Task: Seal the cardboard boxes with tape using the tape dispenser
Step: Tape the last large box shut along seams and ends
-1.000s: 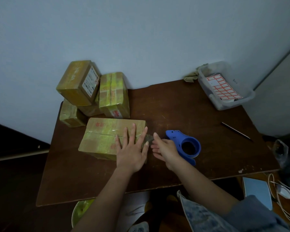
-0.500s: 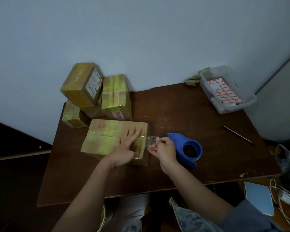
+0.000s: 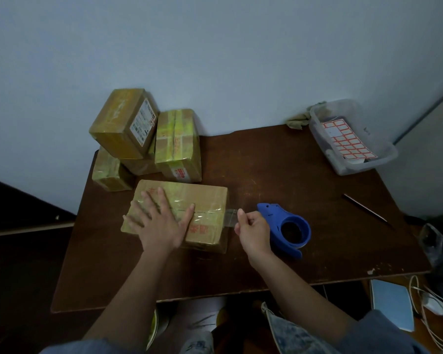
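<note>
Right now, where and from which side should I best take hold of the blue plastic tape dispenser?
Probably grip the blue plastic tape dispenser by its handle strip curving along the near edge, coming from above. It lies flat on the brown wooden table, ring opening up; the right hand crowds its left.

wall (image 3: 215, 60): plain pale blue-grey | table (image 3: 279, 175): dark brown wood, against wall | floor: dark, seemingly | light: dim
</note>
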`<act>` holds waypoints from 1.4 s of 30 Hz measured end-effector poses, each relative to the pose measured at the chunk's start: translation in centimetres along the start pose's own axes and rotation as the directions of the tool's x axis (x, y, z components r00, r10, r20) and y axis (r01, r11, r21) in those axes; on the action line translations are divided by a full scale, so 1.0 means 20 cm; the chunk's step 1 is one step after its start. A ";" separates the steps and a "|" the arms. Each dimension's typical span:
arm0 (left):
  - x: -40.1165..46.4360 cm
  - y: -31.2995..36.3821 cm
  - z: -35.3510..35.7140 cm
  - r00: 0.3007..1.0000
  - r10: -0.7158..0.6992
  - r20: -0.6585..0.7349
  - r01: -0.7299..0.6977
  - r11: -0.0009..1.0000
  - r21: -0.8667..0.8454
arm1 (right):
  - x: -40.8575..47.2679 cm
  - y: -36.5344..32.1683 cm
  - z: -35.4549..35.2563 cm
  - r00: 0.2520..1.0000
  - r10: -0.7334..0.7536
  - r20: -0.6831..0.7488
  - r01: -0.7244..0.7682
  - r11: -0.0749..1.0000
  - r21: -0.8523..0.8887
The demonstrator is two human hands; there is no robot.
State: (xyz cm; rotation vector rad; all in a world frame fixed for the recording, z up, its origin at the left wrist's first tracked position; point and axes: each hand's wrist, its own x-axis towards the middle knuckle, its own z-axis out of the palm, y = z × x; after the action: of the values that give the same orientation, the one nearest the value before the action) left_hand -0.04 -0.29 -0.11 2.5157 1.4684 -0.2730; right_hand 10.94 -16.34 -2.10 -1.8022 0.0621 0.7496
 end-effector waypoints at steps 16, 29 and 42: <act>0.01 0.01 -0.01 1.000 -0.012 0.022 0.010 0.999 0.051 | 0.00 0.02 0.23 0.993 0.082 -0.089 -0.092 0.989 -0.115; 0.01 0.01 -0.01 0.999 -0.010 0.047 0.009 1.000 0.027 | -0.07 -0.05 0.11 0.955 -0.093 -0.281 0.060 0.991 -0.123; -0.10 -0.10 -0.10 0.993 -0.119 -0.028 0.111 0.974 -0.195 | -0.14 -0.13 0.13 0.951 0.139 0.277 -0.088 0.978 -0.191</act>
State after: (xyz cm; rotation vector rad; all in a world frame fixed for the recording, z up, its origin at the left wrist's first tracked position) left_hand -2.61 -0.47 2.25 2.3002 1.5760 -0.0939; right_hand 8.52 -14.01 1.07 -1.8482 -0.0977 1.1252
